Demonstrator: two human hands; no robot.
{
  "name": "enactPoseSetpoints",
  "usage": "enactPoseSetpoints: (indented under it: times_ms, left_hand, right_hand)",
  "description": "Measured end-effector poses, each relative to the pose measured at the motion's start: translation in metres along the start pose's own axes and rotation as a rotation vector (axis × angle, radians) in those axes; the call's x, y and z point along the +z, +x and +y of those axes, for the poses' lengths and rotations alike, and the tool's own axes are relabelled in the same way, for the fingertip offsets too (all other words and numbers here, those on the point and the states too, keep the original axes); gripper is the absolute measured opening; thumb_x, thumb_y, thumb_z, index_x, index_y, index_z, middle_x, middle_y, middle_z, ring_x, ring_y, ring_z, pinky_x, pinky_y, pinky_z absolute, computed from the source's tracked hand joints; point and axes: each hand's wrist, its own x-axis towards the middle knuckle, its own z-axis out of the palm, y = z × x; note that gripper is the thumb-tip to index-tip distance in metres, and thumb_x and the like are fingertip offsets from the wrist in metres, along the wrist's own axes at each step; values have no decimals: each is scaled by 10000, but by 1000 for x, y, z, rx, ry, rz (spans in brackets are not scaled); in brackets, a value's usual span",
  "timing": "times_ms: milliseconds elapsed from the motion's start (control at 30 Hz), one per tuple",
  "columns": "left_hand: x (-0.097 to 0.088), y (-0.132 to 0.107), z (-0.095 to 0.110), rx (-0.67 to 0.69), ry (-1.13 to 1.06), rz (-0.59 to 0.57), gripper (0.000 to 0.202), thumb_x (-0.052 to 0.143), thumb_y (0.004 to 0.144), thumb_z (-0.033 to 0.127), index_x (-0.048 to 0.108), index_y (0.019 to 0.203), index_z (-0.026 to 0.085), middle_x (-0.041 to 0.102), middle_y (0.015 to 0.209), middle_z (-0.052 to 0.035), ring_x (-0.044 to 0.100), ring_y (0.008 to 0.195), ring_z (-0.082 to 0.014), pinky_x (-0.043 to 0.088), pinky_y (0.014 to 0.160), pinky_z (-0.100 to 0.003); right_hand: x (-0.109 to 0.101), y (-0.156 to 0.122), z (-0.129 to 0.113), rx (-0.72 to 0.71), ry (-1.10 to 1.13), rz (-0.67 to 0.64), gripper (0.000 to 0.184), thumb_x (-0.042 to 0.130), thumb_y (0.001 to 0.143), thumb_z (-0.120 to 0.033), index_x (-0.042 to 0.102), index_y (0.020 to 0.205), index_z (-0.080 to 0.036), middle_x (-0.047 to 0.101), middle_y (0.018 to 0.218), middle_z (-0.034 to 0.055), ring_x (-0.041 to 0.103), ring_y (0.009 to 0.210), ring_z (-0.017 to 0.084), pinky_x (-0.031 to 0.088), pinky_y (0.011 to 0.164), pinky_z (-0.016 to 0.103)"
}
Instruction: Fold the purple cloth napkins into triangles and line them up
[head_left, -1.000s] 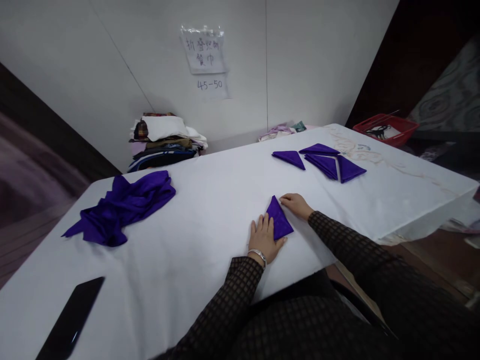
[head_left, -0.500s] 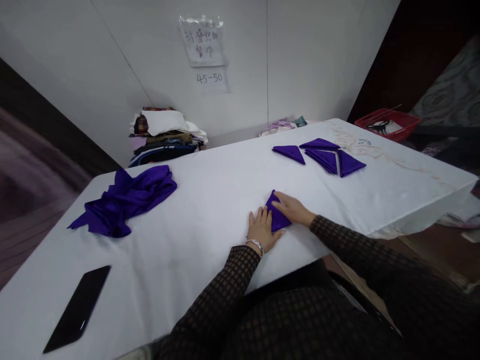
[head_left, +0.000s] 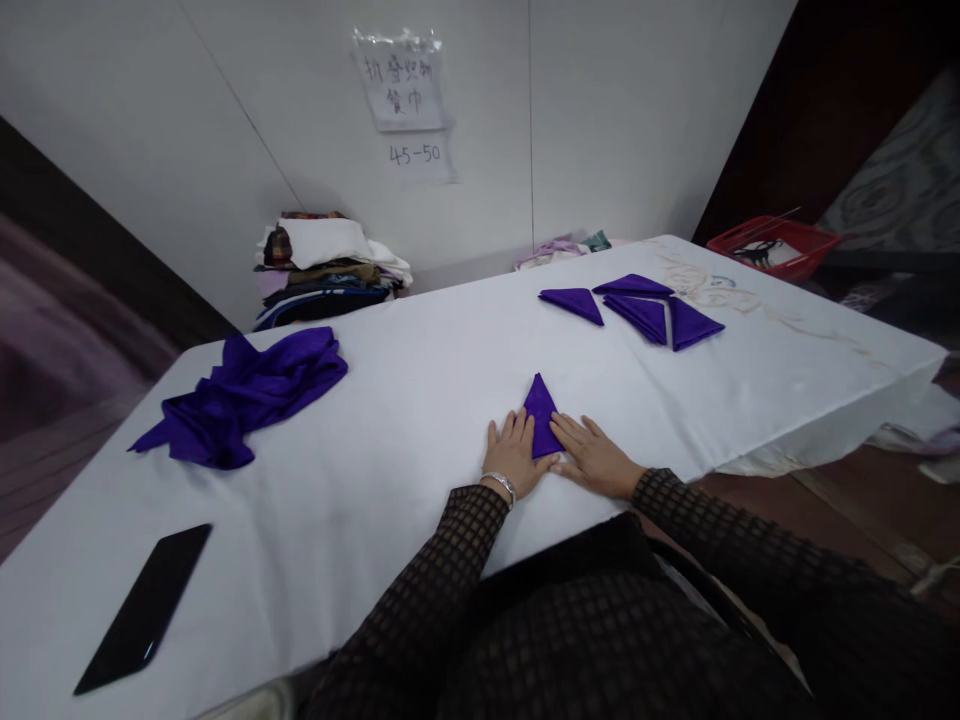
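Observation:
A purple cloth napkin (head_left: 541,418), folded into a small triangle, lies near the table's front edge with its tip pointing away from me. My left hand (head_left: 514,452) rests flat on its left side, fingers stretched out and covering that corner. On the opposite side, my right hand (head_left: 596,457) lies open, its fingertips on the napkin's right edge. Both thumbs come close together at the base. Farther back on the right are several folded purple triangles, among them a left one (head_left: 574,304) and a right one (head_left: 694,324).
Crumpled purple cloth (head_left: 259,395) lies at the left of the white-covered table (head_left: 405,400). A black phone-like slab (head_left: 146,608) is at the front left. Behind the table are a stack of folded clothes (head_left: 326,270) and, at right, a red basket (head_left: 806,255) with scissors.
My right hand has moved from the napkin's upper part down to its right edge and flattened. My left hand stays on the left side. The view has shifted slightly.

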Motion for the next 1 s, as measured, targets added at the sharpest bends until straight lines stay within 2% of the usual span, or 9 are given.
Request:
enactPoseSetpoints:
  times_ms: [133, 267, 333, 400, 467, 500, 567, 733, 1000]
  left_hand:
    - [0, 0, 0, 0, -2, 1, 835, 222, 842, 697, 259, 1460, 136, 221, 1542, -103, 173, 1410, -297, 134, 1124, -561]
    - [0, 0, 0, -3, -18, 2, 834, 203, 847, 694, 252, 1463, 134, 222, 1541, -103, 174, 1409, -296, 129, 1122, -565]
    - [1, 0, 0, -2, -24, 4, 835, 202, 846, 696, 248, 1465, 138, 213, 1544, -100, 165, 1411, -299, 125, 1121, -569]
    - [2, 0, -1, -2, -21, 3, 833, 208, 844, 695, 247, 1466, 142, 201, 1548, -98, 155, 1414, -303, 119, 1121, -570]
    - [3, 0, -1, -4, -14, 3, 827, 212, 844, 692, 247, 1468, 151, 198, 1550, -94, 148, 1415, -307, 115, 1123, -567]
    - [3, 0, -1, -5, -11, 4, 824, 213, 844, 692, 247, 1469, 156, 199, 1550, -93, 145, 1416, -309, 113, 1124, -564]
    - [3, 0, -1, -7, -16, 2, 822, 212, 844, 691, 242, 1471, 160, 202, 1549, -93, 140, 1418, -309, 110, 1126, -559]
    - [2, 0, -2, -11, -54, 0, 825, 215, 838, 699, 253, 1467, 166, 195, 1550, -92, 141, 1418, -304, 94, 1127, -562]
    - [-1, -2, -1, -11, -106, 17, 778, 306, 838, 674, 302, 1445, 188, 243, 1538, -85, 185, 1405, -308, 135, 1120, -569]
  right_hand:
    - [0, -3, 3, 2, 40, -7, 724, 330, 918, -594, 268, 1468, -129, 245, 1510, 166, 217, 1396, 275, 160, 1115, 533]
    - [-2, 4, 14, 67, 298, -16, 663, 377, 915, -566, 325, 1451, -180, 277, 1508, 123, 238, 1390, 270, 160, 1125, 527]
    - [-6, 16, 24, 160, 496, 51, 610, 414, 916, -521, 383, 1423, -183, 339, 1486, 114, 305, 1365, 258, 244, 1114, 479]
    - [-12, 32, 33, 317, 679, 136, 542, 468, 908, -456, 463, 1366, -166, 461, 1408, 126, 463, 1258, 251, 402, 1025, 423]
    - [-19, 53, 40, 515, 820, 149, 500, 535, 886, -382, 502, 1324, -143, 600, 1244, 139, 622, 1024, 225, 541, 818, 351]
    - [-23, 64, 42, 601, 867, 129, 508, 571, 869, -350, 500, 1320, -128, 647, 1145, 140, 657, 887, 201, 563, 699, 309]
    - [-29, 85, 45, 711, 914, 87, 577, 636, 832, -298, 462, 1344, -96, 687, 971, 130, 645, 678, 156, 537, 538, 248]
    - [-36, 124, 43, 775, 915, 15, 735, 719, 755, -248, 394, 1385, -54, 659, 700, 62, 555, 490, 135, 481, 425, 244]
    - [-32, 125, 41, 749, 1050, 13, 729, 748, 706, -195, 431, 1358, -130, 609, 681, -12, 522, 498, 104, 446, 450, 212]
